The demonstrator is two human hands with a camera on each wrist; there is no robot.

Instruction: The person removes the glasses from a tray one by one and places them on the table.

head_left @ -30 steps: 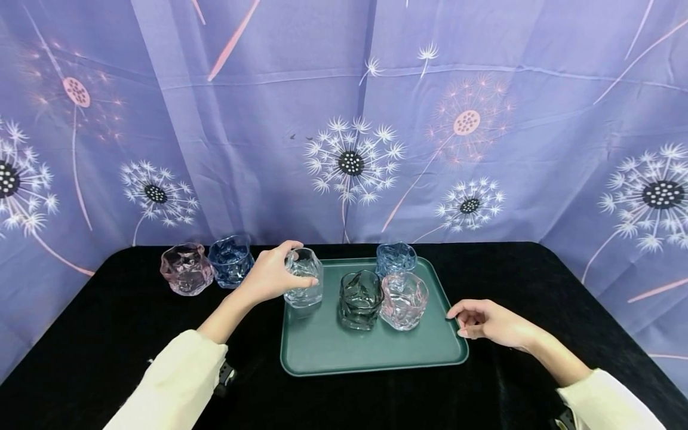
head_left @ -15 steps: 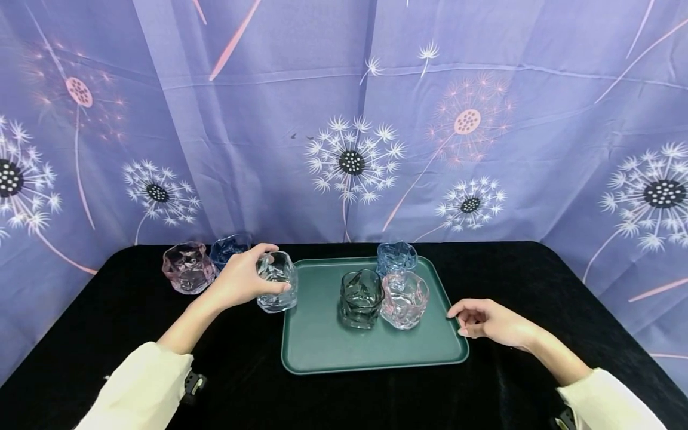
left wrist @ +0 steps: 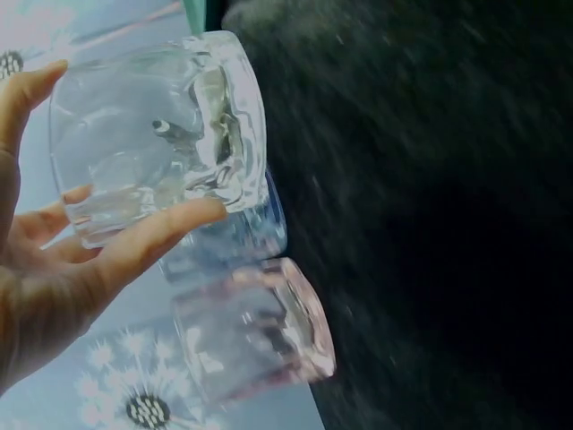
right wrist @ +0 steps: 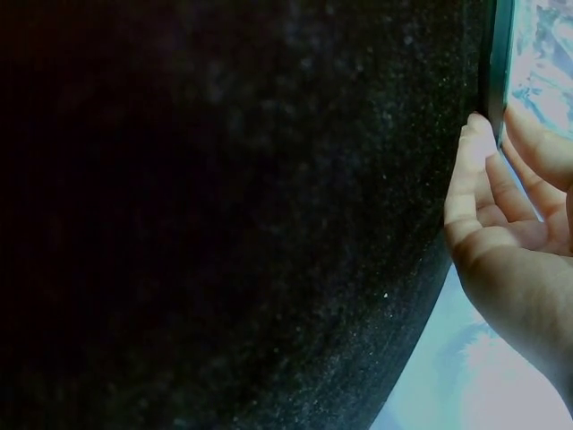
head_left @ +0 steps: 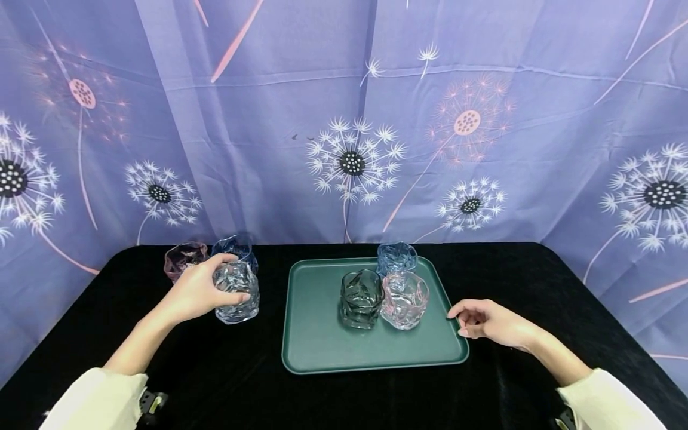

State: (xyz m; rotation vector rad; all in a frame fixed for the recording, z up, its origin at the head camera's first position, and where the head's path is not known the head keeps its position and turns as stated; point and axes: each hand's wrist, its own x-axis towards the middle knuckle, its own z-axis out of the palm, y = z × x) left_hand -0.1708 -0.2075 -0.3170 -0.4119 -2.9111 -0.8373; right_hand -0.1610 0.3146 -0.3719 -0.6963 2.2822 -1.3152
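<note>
My left hand (head_left: 200, 289) grips a clear wavy-sided glass (head_left: 237, 298), thumb on the near side and fingers round the far side. In the left wrist view, the clear glass (left wrist: 161, 134) hangs over the black cloth, overlapping a blue glass (left wrist: 246, 233) and a pink glass (left wrist: 260, 331). These two, the pink glass (head_left: 183, 257) and the blue glass (head_left: 236, 246), stand behind my left hand, partly hidden. My right hand (head_left: 491, 323) pinches the right rim of a green tray (head_left: 322, 349); in the right wrist view its fingers (right wrist: 482, 143) meet the tray edge (right wrist: 500, 72).
On the tray stand a dark grey glass (head_left: 360, 301), a pale pink glass (head_left: 405, 301) and a light blue glass (head_left: 396, 258), close together toward its right and back. Black cloth (head_left: 355, 403) covers the table. A purple dandelion-print curtain (head_left: 269, 149) hangs directly behind it.
My left hand has carried the clear glass from over the tray's left side leftward, to in front of the blue and pink glasses. The right hand and tray have stayed put.
</note>
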